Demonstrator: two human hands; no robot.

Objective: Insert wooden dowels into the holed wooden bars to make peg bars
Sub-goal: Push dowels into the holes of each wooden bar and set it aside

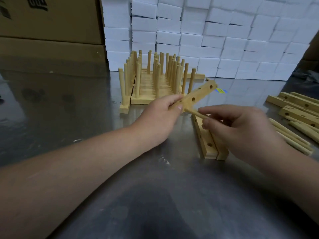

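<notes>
Wooden bar (196, 95) gripped by left hand (162, 116), one dowel (191, 112) pinched by right hand (241, 126) (two bars (208, 145) beneath).

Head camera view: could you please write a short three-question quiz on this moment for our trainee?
1. True or false: the left hand grips a holed bar raised off the table.
2. What does the right hand pinch? A) a dowel B) a foam block C) a cardboard box
3. Fill in the gap: the loose dowels lie on the person's ____ side.
Key: 1 true; 2 A; 3 right.
</notes>
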